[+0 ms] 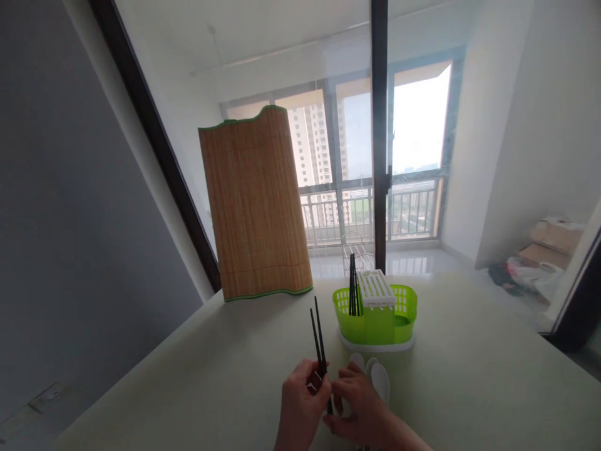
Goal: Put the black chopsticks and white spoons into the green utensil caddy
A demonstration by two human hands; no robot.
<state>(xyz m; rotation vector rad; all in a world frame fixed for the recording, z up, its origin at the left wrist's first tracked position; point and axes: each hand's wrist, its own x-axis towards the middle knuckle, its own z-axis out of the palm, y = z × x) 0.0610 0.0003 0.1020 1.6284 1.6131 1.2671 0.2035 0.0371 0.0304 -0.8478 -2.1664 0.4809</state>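
Two black chopsticks (320, 341) stand nearly upright, their upper tips slightly apart. My left hand (304, 398) is closed around their middle. Close beside it, my right hand (354, 401) has its fingers curled at the lower part of the chopsticks. Several white spoons (380, 381) lie on the table partly under and behind my right hand. Beyond them is a green basket (378, 326) with a white slotted top (376, 289) and a white base. More black chopsticks (352, 285) stand in its left compartment.
A bamboo mat (256, 207) with green edging stands upright at the back left of the pale table (225, 363). Behind the table are a glass door with a dark frame (379, 138) and a wire rack. Boxes and bags (547, 257) lie on the floor at the right.
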